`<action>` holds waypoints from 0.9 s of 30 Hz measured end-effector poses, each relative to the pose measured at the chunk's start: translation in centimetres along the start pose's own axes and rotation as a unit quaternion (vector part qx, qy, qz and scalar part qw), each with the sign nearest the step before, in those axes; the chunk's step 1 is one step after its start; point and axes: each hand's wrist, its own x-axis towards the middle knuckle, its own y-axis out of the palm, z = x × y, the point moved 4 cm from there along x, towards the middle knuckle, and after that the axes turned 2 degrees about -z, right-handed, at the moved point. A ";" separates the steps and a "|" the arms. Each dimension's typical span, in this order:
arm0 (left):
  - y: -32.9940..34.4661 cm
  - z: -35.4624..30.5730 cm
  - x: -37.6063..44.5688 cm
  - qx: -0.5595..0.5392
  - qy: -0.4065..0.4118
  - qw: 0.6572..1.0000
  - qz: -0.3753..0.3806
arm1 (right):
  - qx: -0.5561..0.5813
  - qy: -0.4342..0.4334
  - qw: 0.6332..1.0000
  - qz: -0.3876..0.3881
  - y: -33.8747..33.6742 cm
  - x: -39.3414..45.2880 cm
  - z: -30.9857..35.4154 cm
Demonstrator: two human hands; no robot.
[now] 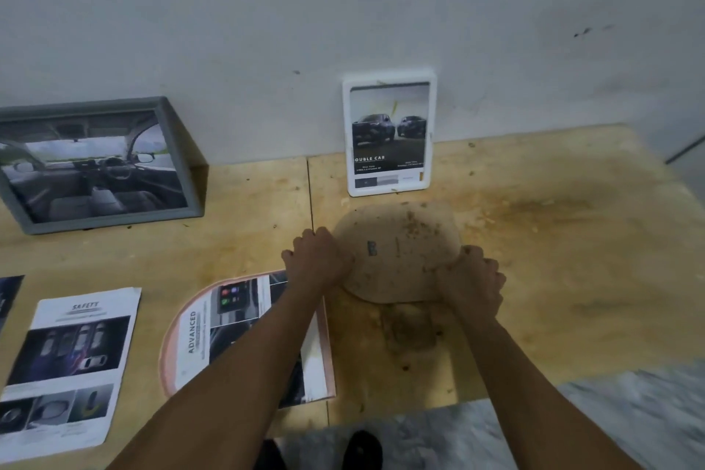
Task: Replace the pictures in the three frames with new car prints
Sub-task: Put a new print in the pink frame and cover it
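A brown backing board (396,252) with rounded corners lies flat on the wooden table (572,240). My left hand (316,259) grips its left edge and my right hand (471,280) grips its lower right edge. To the left of it lies a pink arch-shaped frame (169,351) with an "ADVANCED" car print (229,320) on it, partly under my left forearm. A white frame (389,133) with a "DOUBLE CAB" print leans against the wall. A grey frame (95,164) with a car interior picture leans at the left.
A loose "SAFETY" print (72,366) lies at the front left, with a dark sheet (9,294) at the far left edge. Dirt stains mark the table around the board. The table's front edge drops to a marble floor (629,424).
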 end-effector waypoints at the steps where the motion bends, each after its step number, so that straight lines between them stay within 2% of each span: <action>1: 0.3 -0.1 0.5 0.002 0.000 1.000 -0.002 | 0.009 0.007 1.000 0.003 0.1 0.3 -0.2; 5: 0.8 -0.7 1.9 -0.013 -0.004 1.000 -0.001 | 0.049 0.032 0.998 -0.001 0.3 1.5 -0.2; 12: 1.1 -1.0 3.0 -0.091 -0.080 0.993 -0.014 | 0.091 0.089 0.992 0.015 -0.1 2.5 -0.2; 18: -1.7 -1.6 0.1 -0.257 -0.054 0.964 -0.044 | 0.166 0.096 0.981 -0.027 -2.3 0.6 0.1; 21: -3.6 0.5 -1.5 -0.291 -0.056 0.953 -0.067 | 0.169 0.057 0.984 -0.021 -2.3 -1.8 1.1; 27: -6.9 9.6 -5.0 -0.264 -0.111 0.953 -0.103 | 0.177 -0.009 0.984 0.007 1.2 -8.6 4.4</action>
